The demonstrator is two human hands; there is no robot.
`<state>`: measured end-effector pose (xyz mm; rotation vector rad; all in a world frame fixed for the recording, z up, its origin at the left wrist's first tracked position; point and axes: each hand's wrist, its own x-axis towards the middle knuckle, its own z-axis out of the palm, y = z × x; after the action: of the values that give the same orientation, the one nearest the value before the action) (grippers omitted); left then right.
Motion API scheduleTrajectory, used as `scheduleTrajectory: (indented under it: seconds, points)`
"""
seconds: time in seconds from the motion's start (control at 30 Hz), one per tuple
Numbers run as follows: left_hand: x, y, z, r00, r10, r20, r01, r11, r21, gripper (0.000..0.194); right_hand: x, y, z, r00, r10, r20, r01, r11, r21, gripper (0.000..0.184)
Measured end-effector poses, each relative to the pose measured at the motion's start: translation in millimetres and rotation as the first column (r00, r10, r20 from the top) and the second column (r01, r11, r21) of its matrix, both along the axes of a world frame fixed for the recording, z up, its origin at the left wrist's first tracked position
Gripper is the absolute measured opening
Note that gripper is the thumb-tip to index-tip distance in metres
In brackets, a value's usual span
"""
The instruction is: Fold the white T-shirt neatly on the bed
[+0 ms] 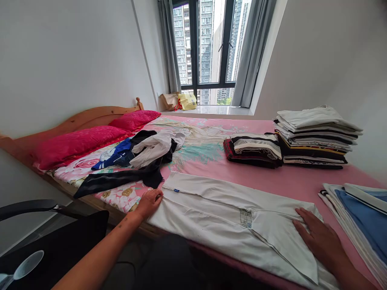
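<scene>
A white garment (217,213) lies spread flat along the near edge of the bed, partly folded lengthwise. My left hand (149,202) pinches its left end, fingers closed on the cloth. At the garment's right end my right hand (320,237) rests flat, palm down, fingers spread. A small blue tag (176,190) shows near the left end.
A heap of unfolded dark, blue and white clothes (139,155) lies behind the left hand. Folded stacks (314,137) (254,150) sit at the far right, another pile (359,217) at the near right. Red pillows (78,143) line the headboard. A black chair (45,237) stands at lower left.
</scene>
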<state>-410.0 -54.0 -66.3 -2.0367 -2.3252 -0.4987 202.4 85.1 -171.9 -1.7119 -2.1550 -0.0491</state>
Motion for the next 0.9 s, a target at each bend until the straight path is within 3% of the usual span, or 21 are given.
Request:
scheduleTrajectory:
  seconds: [0.1, 0.2, 0.3, 0.4, 0.57, 0.67, 0.77, 0.9]
  points:
    - [1.8, 2.4, -2.7, 0.999, 0.043, -0.014, -0.043, 0.999, -0.005, 0.015, 0.2, 0.6, -0.2, 1.0, 0.006, 0.001, -0.006, 1.0, -0.004, 0.06]
    - [11.9, -1.7, -0.8, 0.989, 0.115, -0.089, -0.106, 0.99, 0.096, 0.018, 0.8, 1.3, -0.6, 1.0, 0.011, 0.003, -0.011, 1.0, -0.014, 0.059]
    - [30.8, -12.5, -0.4, 0.995, -0.02, -0.099, 0.036, 0.988, 0.154, 0.015, 2.0, 1.5, -0.8, 1.0, 0.013, -0.002, -0.013, 1.0, -0.018, 0.058]
    - [49.4, -23.1, -6.1, 0.979, -0.194, -0.063, 0.201, 0.973, 0.114, 0.015, 2.4, 0.7, -0.2, 1.0, 0.011, -0.004, -0.011, 1.0, -0.012, 0.058]
    - [64.1, -19.9, -9.2, 0.986, -0.155, -0.063, 0.16, 0.984, 0.078, 0.023, 0.3, -0.4, 2.5, 1.0, 0.009, -0.003, -0.009, 1.0, -0.017, 0.057]
    - [72.8, -6.9, 0.8, 0.966, -0.253, -0.045, 0.255, 0.966, 0.041, 0.031, -0.7, -0.5, 4.0, 1.0, 0.009, -0.009, -0.009, 1.0, -0.007, 0.057]
    - [84.9, 7.2, 11.7, 0.93, -0.367, -0.004, 0.366, 0.929, -0.062, 0.027, -1.2, -0.7, 4.9, 1.0, 0.011, -0.014, -0.011, 1.0, 0.002, 0.057]
    - [96.3, 18.4, 15.8, 0.917, -0.397, 0.032, 0.397, 0.907, -0.137, 0.017, -1.0, -0.9, 4.7, 1.0, 0.013, -0.008, -0.013, 1.0, -0.002, 0.058]
